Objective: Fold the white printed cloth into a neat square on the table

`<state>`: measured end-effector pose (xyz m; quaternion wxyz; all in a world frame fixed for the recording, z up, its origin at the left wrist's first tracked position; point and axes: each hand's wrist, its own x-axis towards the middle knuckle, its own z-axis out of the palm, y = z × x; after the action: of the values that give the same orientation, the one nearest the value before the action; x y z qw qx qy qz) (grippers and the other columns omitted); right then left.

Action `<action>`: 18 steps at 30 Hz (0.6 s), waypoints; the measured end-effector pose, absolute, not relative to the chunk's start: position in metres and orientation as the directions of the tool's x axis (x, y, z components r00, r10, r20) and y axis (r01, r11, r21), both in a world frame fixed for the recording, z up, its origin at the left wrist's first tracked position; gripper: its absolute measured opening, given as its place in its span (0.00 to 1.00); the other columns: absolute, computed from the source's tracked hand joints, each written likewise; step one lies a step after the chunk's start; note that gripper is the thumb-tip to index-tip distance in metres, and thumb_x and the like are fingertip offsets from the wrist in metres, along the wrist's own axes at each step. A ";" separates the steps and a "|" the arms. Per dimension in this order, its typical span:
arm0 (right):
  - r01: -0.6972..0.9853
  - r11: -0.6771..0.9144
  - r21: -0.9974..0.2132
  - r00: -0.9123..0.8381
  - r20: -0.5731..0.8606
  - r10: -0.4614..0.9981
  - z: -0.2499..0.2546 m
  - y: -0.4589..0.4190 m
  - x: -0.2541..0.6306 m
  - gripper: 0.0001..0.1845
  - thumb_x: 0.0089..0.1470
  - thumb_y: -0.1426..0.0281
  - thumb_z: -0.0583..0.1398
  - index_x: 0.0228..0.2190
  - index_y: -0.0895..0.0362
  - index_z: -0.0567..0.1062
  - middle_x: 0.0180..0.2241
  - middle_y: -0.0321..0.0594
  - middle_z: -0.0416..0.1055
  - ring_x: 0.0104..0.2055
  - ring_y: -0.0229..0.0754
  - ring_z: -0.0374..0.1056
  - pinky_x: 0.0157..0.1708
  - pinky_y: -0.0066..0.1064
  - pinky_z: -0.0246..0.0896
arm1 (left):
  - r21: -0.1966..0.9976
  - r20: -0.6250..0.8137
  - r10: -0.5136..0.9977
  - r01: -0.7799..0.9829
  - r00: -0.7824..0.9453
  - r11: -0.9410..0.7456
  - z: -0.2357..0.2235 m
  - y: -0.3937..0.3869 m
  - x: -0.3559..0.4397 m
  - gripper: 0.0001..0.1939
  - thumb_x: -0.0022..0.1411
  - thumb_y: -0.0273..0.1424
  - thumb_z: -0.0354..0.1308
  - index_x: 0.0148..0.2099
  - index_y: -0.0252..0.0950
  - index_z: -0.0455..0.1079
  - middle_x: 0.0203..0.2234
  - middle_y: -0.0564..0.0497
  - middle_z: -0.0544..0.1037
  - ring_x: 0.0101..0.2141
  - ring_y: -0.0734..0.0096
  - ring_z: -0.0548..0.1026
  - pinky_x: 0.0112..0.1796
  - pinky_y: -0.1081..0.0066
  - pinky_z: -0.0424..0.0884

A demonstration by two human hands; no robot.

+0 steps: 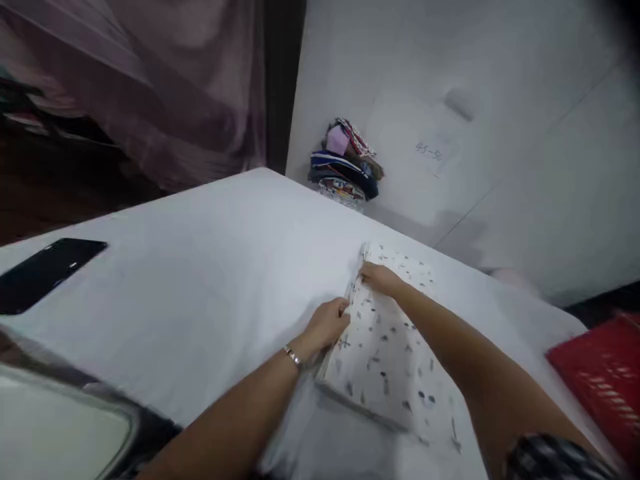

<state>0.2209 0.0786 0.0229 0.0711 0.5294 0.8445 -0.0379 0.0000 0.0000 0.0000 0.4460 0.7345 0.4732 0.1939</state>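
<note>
A folded white cloth (367, 360) with small dark printed motifs lies on a white-covered table (200, 260), its layers stacked along the left edge. My left hand (326, 325), with a bracelet at the wrist, is closed on that left edge near its middle. Higher along the same edge, my right hand (379, 277) grips the cloth with its fingers curled over the side. The fingertips of both hands are partly hidden by the fabric.
A dark phone (53, 273) lies at the table's left side. Beyond the far edge sits a pile of folded fabrics (345, 167) beside handwritten marks on a pale surface. A pink curtain (195, 87) hangs at upper left. A red item (600, 380) is at right; a pale, dark-rimmed object (60, 427) is at lower left.
</note>
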 end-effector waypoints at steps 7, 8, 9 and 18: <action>0.899 0.438 -0.028 -0.437 -0.140 0.888 0.024 0.079 0.223 0.11 0.53 0.77 0.55 0.36 0.57 0.76 0.42 0.43 0.69 0.38 0.40 0.67 0.40 0.30 0.61 | 0.849 -0.136 0.871 0.508 0.472 -0.142 -0.001 0.000 0.001 0.17 0.56 0.28 0.51 0.48 0.36 0.71 0.33 0.50 0.77 0.34 0.69 0.73 0.35 0.73 0.64; 0.900 0.434 -0.028 -0.433 -0.144 0.890 0.025 0.080 0.223 0.11 0.53 0.77 0.55 0.36 0.57 0.76 0.42 0.43 0.69 0.38 0.40 0.67 0.40 0.30 0.61 | 0.853 -0.136 0.872 0.503 0.470 -0.138 -0.002 0.000 0.002 0.17 0.56 0.28 0.51 0.48 0.37 0.70 0.33 0.50 0.77 0.34 0.69 0.73 0.35 0.73 0.64; 0.902 0.431 -0.026 -0.430 -0.146 0.891 0.025 0.080 0.223 0.11 0.53 0.77 0.55 0.35 0.57 0.76 0.42 0.43 0.70 0.38 0.40 0.67 0.40 0.30 0.61 | 0.856 -0.134 0.874 0.498 0.468 -0.135 -0.003 0.000 0.002 0.17 0.56 0.28 0.52 0.49 0.37 0.70 0.33 0.50 0.77 0.33 0.69 0.73 0.35 0.73 0.64; 0.914 0.404 -0.040 -0.404 -0.191 0.895 0.029 0.095 0.216 0.10 0.48 0.79 0.57 0.29 0.56 0.77 0.51 0.40 0.69 0.45 0.43 0.68 0.43 0.30 0.61 | 0.868 -0.101 0.877 0.473 0.470 -0.153 -0.007 0.001 0.004 0.17 0.56 0.29 0.52 0.49 0.36 0.70 0.32 0.51 0.77 0.32 0.70 0.73 0.33 0.73 0.64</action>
<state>0.2157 0.0954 0.0291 0.0693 0.5415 0.8350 -0.0691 0.0044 0.0006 -0.0071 0.4556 0.7263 0.4645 0.2216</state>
